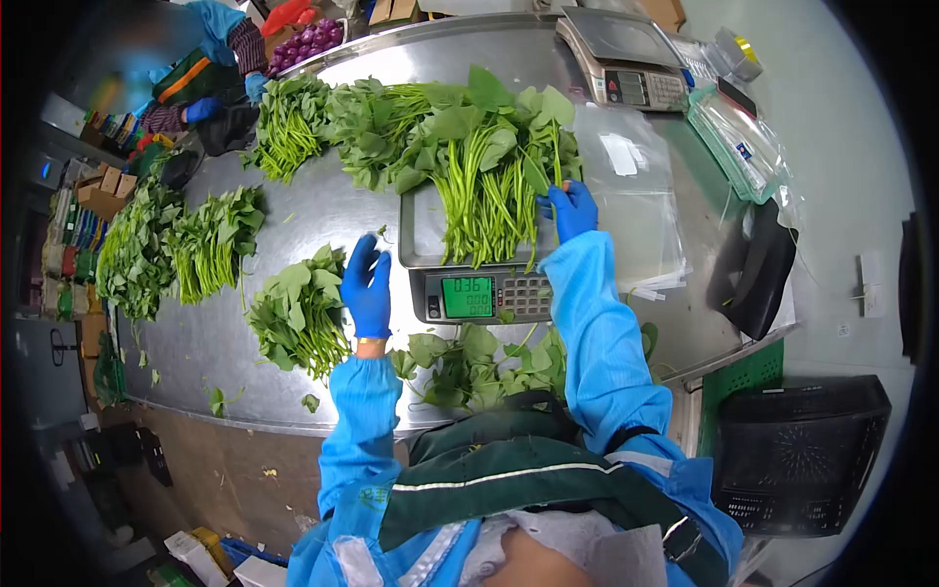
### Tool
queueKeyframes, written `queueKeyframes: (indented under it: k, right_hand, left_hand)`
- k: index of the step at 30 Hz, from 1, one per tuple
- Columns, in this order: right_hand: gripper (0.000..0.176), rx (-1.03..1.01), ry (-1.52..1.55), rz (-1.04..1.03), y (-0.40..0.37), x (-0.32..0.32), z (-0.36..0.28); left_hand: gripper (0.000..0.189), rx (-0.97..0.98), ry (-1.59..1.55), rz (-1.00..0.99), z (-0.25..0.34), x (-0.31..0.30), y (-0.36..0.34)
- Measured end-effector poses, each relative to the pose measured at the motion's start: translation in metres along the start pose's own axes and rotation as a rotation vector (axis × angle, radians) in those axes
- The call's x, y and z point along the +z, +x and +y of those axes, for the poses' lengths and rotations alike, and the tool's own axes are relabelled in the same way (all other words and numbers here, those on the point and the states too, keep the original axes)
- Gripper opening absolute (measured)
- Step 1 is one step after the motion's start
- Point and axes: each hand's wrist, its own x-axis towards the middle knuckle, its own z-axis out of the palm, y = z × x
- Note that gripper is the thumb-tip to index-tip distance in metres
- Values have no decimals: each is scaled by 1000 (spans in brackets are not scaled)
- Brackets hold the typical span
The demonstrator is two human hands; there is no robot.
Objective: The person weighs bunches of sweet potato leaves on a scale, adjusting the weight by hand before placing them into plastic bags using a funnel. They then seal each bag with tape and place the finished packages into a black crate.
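Note:
A digital scale with a lit green display stands on the metal table, its pan loaded with a bundle of long-stemmed leafy greens. My right hand, in a blue glove, pinches a stem of leafy greens at the bundle's right edge. Left of the scale, my left hand is raised, gloved in blue, its fingers apart. A small scrap of leaf shows just beyond its fingertips. Beside that hand lies a smaller bunch of greens. Loose leafy stems lie between the scale and my body.
More bunches of greens lie along the left and back of the metal table. Clear plastic bags are stacked at right. A second scale and a green basket stand beyond. A co-worker is at the far left.

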Motion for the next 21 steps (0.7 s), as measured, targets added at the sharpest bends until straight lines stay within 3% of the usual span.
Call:
queueKeyframes:
  k: [3, 5, 7, 11, 12, 13, 15, 17, 19, 20, 21]
  right_hand:
    - [27, -52, -221, 26, -5, -21, 5]
    - [37, -123, -237, 48, -5, -24, 21]
    - [46, 119, -977, -225, -17, -23, 13]
    - [41, -18, -707, -166, -12, -26, 13]
    - [30, -8, -794, -140, -13, -34, 9]
    - [30, -3, -789, -140, -11, -34, 15]
    - [22, 128, -186, -94, -5, -35, 27]
    - [19, 156, -229, -43, -11, -17, 12]
    - [24, 41, -279, 36, -12, -4, 8]
    - [28, -185, -449, 35, -3, -3, 20]
    - [28, -188, -447, 31, 3, -3, 23]
  left_hand:
    - [44, 82, -69, -116, 16, 56, 29]
    - [60, 52, 144, -159, 36, 90, 38]
    - [69, 210, 246, -227, 28, 115, 45]
    - [69, 446, 328, -293, 28, 127, 40]
    - [68, 328, 266, -349, 31, 124, 33]
    - [68, 211, 202, -400, 37, 124, 29]
    - [66, 223, 188, -379, 35, 128, 26]
    - [66, 433, 522, -301, 31, 134, 30]
    - [72, 455, 558, -250, 30, 144, 28]
    - [77, 481, 620, -224, 31, 149, 27]
    - [82, 506, 682, -197, 31, 153, 27]
